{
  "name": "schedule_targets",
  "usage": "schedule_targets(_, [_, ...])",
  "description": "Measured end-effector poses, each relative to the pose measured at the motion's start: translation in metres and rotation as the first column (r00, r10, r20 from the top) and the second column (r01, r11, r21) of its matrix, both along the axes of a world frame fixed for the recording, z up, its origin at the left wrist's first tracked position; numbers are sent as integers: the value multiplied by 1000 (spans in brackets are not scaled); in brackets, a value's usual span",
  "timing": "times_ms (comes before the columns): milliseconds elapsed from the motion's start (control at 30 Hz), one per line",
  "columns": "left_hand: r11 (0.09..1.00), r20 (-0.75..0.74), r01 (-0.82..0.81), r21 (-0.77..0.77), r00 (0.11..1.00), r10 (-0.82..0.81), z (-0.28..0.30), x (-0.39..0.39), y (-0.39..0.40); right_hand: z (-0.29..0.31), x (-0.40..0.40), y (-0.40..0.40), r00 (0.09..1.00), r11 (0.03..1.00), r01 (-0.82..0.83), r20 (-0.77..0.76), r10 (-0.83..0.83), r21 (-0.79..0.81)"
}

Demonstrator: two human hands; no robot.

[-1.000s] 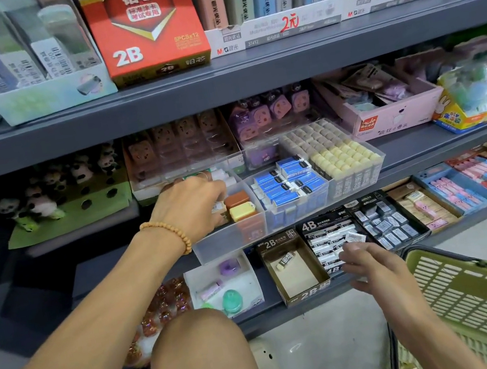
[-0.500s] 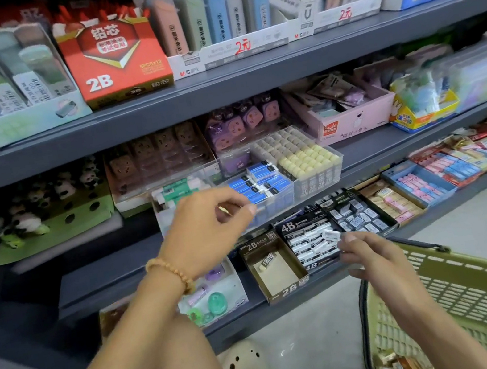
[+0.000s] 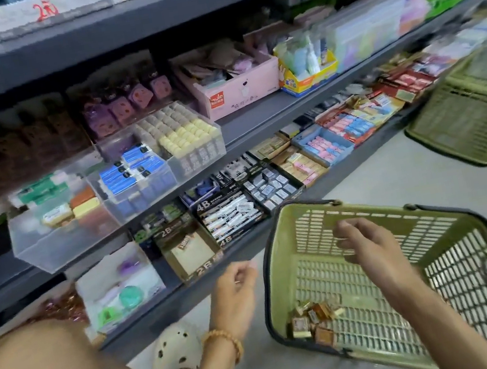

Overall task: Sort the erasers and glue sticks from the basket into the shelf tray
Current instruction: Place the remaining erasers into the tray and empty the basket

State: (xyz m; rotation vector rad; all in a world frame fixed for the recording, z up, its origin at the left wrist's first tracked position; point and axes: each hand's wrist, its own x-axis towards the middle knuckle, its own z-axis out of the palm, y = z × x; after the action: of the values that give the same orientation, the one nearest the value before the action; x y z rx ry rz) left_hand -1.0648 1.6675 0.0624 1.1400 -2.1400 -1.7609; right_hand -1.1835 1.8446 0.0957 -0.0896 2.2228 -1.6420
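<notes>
A clear shelf tray (image 3: 61, 245) with erasers is carried on the grey shelf (image 3: 257, 123), beside a pink box (image 3: 238, 87). On the lower shelf (image 3: 346, 166), boxes marked 2B (image 3: 189, 255) and 4B (image 3: 228, 216) are set. A green basket (image 3: 285, 261) is stood on the floor (image 3: 396, 173).

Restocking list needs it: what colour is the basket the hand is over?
Olive green basket, with a dark rim; seen in the head view.

Your right hand (image 3: 365, 244) hovers with loosely curled fingers inside the green basket (image 3: 469, 291) above the erasers (image 3: 316, 318) piled at its left corner, while your left hand (image 3: 234, 296) hangs just outside its left rim.
</notes>
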Motion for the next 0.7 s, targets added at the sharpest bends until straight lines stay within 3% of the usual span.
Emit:
schedule_targets(200, [998,145,-15,-58,989,23,-48,-28,29,-65,-18,21,985,971,-164,78,152,173])
schedule_targets(367, [989,203,16,-145,979,14,-76,-45,37,-127,-29,19,907,846,-417,216,362,332])
schedule_targets(567, [958,258,33,-284,965,43,-102,-50,42,-206,-40,0,707,607,-707,364,606,363])
schedule_targets(700, [940,278,38,-339,959,61,-106,-51,42,-237,-53,-17,497,378,-865,450,742,331])
